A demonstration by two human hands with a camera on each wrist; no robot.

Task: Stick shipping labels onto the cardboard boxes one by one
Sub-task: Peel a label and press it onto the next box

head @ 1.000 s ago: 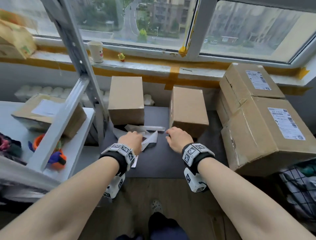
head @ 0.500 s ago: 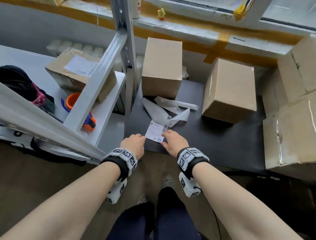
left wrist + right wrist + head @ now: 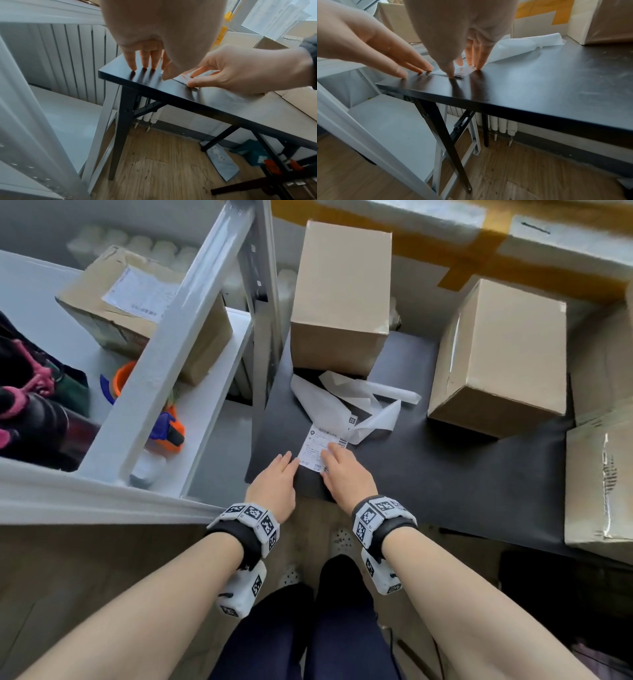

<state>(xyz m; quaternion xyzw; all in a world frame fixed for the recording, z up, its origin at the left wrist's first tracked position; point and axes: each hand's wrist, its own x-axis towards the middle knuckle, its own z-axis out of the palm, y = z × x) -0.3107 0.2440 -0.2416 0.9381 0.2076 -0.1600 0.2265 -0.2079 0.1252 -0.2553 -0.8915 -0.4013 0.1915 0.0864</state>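
A white printed shipping label (image 3: 318, 445) lies flat on the black table (image 3: 445, 474) near its front left corner. My right hand (image 3: 329, 455) presses on the label with straight fingers, the thumb (image 3: 452, 74) at its near corner. My left hand (image 3: 286, 462) rests its straight fingertips (image 3: 144, 66) on the table just left of the label (image 3: 462, 71). Two plain cardboard boxes stand behind: a tall one (image 3: 342, 296) and a lower one (image 3: 500, 354) to its right. Neither hand touches a box.
Crumpled white backing strips (image 3: 342, 402) lie between the label and the tall box. A white metal shelf (image 3: 205, 392) at left holds a labelled box (image 3: 144, 313) and an orange tape dispenser (image 3: 168, 429). Large boxes (image 3: 599, 481) crowd the table's right end.
Both hands have drawn back from the backing strips to the table's front edge, bringing the label with them. The head view has tilted downward.
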